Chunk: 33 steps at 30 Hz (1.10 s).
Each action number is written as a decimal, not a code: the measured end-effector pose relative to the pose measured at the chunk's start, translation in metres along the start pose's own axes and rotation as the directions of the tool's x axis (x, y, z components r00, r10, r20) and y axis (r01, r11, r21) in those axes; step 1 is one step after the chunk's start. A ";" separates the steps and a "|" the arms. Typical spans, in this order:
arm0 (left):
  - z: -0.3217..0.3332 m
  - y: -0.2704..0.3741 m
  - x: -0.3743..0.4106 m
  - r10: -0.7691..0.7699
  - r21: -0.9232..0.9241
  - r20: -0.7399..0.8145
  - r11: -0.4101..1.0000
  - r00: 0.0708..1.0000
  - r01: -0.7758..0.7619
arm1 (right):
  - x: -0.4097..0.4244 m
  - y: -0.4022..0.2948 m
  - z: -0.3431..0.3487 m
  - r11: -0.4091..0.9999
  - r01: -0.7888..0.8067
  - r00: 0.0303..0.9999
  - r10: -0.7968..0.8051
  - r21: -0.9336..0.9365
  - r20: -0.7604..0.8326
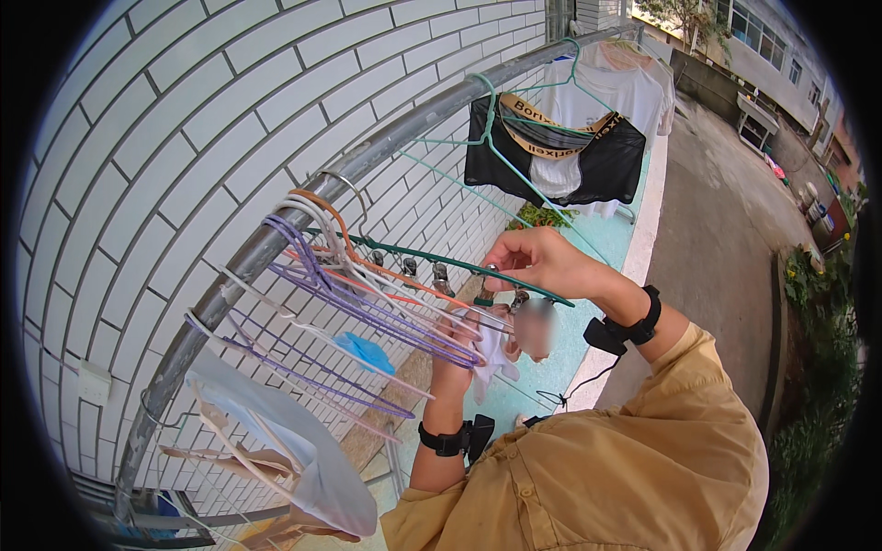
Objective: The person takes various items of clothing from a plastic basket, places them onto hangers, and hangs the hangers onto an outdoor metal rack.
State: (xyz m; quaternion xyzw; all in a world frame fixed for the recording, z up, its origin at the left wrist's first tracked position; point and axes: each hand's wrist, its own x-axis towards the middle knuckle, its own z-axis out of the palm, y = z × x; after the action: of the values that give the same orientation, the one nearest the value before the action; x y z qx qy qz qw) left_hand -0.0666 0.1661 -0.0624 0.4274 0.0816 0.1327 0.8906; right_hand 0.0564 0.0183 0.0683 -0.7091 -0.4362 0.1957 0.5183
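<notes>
A green clip hanger hangs by a metal hook from a grey metal rail, with several clips along its bar. My right hand pinches one clip between thumb and fingers near the hanger's outer end. Below the bar, my left hand has its fingers at a small white and pinkish cloth item, partly behind other hangers; its grip is mostly hidden. The cloth hangs down close to the clips. Part of the view beside it is blurred.
Purple, white and orange hangers crowd the rail on the left, in front of my left forearm. Black underwear and white shirts hang farther along. A pale blue garment hangs at lower left. A white brick wall runs behind the rail.
</notes>
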 end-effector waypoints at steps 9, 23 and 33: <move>0.026 0.018 0.012 0.139 0.280 -0.098 0.954 0.985 -0.107 | -0.004 -0.024 -0.009 0.910 0.205 0.967 -0.244 -0.361 -0.067; 0.036 0.018 0.023 0.183 0.270 -0.100 0.951 0.978 -0.150 | 0.007 -0.021 -0.018 0.889 0.297 0.947 -0.320 -0.349 -0.011; 0.032 0.029 0.020 -0.005 -0.031 0.013 1.000 1.000 0.005 | 0.032 -0.002 -0.032 0.985 0.065 0.958 -0.106 0.157 0.268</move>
State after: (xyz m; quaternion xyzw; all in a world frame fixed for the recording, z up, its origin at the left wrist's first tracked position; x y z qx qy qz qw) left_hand -0.0443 0.1660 -0.0204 0.4142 0.0747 0.1289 0.8979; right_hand 0.0968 0.0269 0.0882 -0.6153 -0.5189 0.3012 0.5114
